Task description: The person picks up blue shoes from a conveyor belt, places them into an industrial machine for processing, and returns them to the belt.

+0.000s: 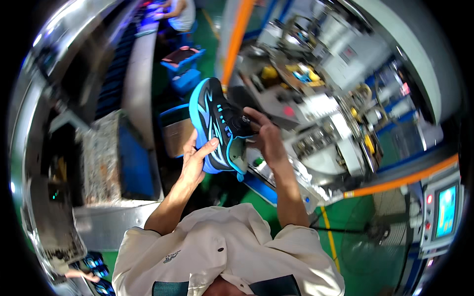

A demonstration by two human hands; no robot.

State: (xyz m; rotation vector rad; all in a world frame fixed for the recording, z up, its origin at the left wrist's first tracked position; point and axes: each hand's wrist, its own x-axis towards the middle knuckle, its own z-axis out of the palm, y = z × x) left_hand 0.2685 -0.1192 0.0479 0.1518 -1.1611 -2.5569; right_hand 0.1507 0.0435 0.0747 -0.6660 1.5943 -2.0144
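A black sneaker [215, 118] with a bright blue sole and blue and pale side patterns is raised in front of my chest, toe pointing away. My left hand [195, 157] grips it near the heel, thumb across the side and fingers around the sole. The black tongue [241, 127] stands out toward the right, above the grey-lined opening. Beside the tongue and opening is my right hand [266, 137], slightly blurred, with its fingers stretched apart. Whether its fingertips touch the sneaker cannot be made out.
At left is a metal machine line with a blue-sided block [133, 158]. Blue crates [185, 81] stand ahead near a seated person [180, 15]. Machinery [316, 133] with orange rails fills the right, beside a fan [377, 232] and control panel [439, 212]. Another person's hand [81, 274] is near shoes, lower left.
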